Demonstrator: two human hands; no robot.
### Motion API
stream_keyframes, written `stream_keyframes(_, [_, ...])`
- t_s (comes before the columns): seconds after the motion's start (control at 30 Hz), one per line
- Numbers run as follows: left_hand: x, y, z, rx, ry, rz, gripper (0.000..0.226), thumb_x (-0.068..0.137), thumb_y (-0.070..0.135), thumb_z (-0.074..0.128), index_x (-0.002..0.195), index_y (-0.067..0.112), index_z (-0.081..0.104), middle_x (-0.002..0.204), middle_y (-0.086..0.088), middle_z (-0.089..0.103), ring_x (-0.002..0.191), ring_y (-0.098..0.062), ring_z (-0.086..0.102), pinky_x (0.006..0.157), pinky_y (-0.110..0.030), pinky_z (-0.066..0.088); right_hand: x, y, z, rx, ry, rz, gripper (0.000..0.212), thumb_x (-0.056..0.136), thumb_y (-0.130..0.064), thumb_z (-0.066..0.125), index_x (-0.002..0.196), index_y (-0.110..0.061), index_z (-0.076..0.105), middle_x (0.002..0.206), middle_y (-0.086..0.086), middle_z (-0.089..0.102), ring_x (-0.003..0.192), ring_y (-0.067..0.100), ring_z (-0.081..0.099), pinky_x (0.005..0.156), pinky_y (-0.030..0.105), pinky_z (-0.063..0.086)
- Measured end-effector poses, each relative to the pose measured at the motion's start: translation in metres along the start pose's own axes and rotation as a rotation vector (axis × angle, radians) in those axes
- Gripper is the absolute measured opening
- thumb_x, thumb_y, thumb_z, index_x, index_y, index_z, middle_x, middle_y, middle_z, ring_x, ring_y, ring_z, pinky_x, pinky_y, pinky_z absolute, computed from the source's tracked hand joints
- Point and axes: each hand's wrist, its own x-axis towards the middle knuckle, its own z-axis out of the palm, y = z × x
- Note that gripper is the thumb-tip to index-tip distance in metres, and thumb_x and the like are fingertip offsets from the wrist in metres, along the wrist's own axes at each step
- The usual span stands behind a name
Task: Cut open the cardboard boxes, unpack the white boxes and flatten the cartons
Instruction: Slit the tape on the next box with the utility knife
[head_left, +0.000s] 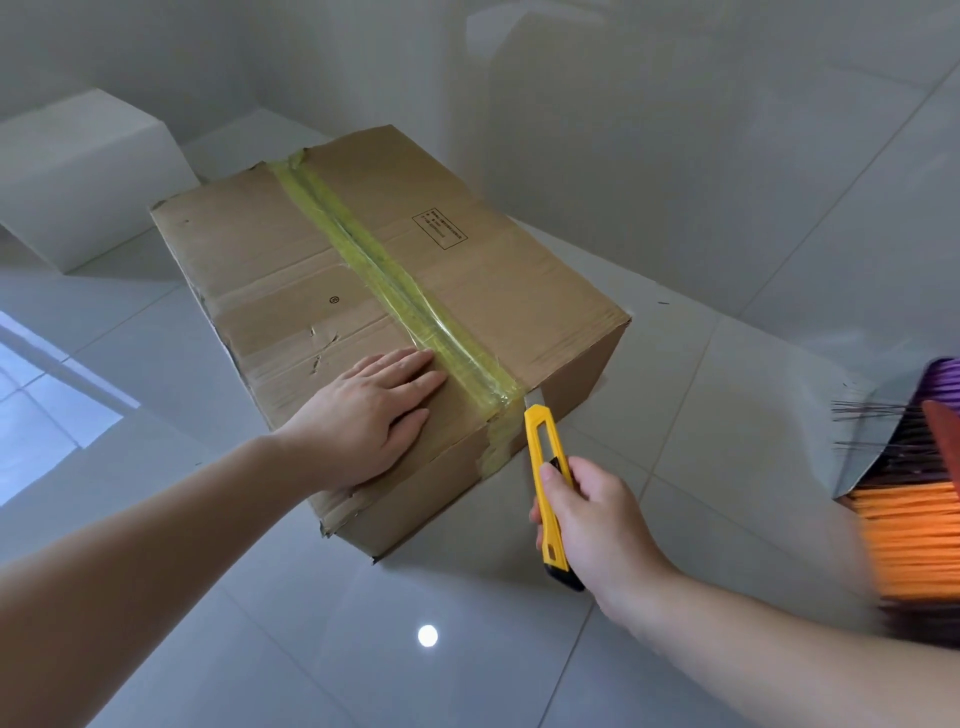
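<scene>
Head view: right hand (597, 525) grips the yellow knife (545, 467), blade at the tape seam's (384, 270) near end. The seam runs straight away from it. Left hand (369, 415) presses flat on the cardboard box (249, 260).

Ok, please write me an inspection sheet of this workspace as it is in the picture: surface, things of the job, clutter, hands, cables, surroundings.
Surface: glossy pale tiled floor, reflecting a lamp spot.
Job's things: sealed cardboard box on the floor, yellowish tape along its top seam, uncut as far as visible; yellow utility knife, blade out at the tape's near end; white box behind, to the left.
Clutter: broom head with orange and purple bristles, blurred, at the right edge.
Hands: left hand rests flat on the box top; right hand grips the knife.
Cables: nothing seen.
Surroundings: pale wall behind the box.
</scene>
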Motion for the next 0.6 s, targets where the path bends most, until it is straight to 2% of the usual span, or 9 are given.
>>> stream_keyframes(0.17, [0.001, -0.001, 0.002, -0.042, 0.010, -0.005, 0.061, 0.094, 0.050, 0.012, 0.148, 0.027, 0.032, 0.157, 0.003, 0.022, 0.145, -0.014, 0.015, 0.119, -0.034, 0.010, 0.005, 0.000, -0.002, -0.060, 0.003, -0.031, 0.029, 0.098, -0.020, 0.048, 0.082, 0.004, 0.051, 0.065, 0.008, 0.058, 0.054, 0.021, 0.050, 0.050, 0.030, 0.044])
stream_keyframes(0.3, [0.001, -0.001, 0.004, -0.055, 0.017, 0.000, 0.060, 0.094, 0.046, 0.014, 0.147, 0.026, 0.033, 0.157, 0.002, 0.023, 0.145, -0.016, 0.016, 0.118, -0.033, 0.009, -0.003, 0.002, 0.002, -0.065, 0.001, -0.045, 0.029, 0.098, -0.020, 0.047, 0.076, -0.002, 0.051, 0.062, 0.005, 0.056, 0.054, 0.019, 0.049, 0.050, 0.030, 0.042])
stream_keyframes(0.43, [0.001, -0.001, 0.005, -0.061, 0.024, 0.000, 0.059, 0.094, 0.044, 0.014, 0.147, 0.025, 0.033, 0.157, 0.001, 0.023, 0.145, -0.016, 0.016, 0.118, -0.032, 0.008, -0.006, -0.002, 0.005, -0.052, -0.003, -0.033, 0.030, 0.098, -0.020, 0.048, 0.080, 0.004, 0.052, 0.062, 0.007, 0.057, 0.052, 0.020, 0.052, 0.050, 0.032, 0.045])
stream_keyframes(0.6, [0.003, -0.001, 0.006, -0.071, 0.022, 0.005, 0.058, 0.095, 0.043, 0.015, 0.147, 0.024, 0.035, 0.156, 0.000, 0.024, 0.145, -0.017, 0.017, 0.119, -0.036, 0.011, -0.007, -0.002, 0.012, -0.035, 0.004, -0.031, 0.027, 0.098, -0.021, 0.047, 0.077, -0.004, 0.051, 0.062, 0.005, 0.055, 0.051, 0.017, 0.048, 0.050, 0.031, 0.044])
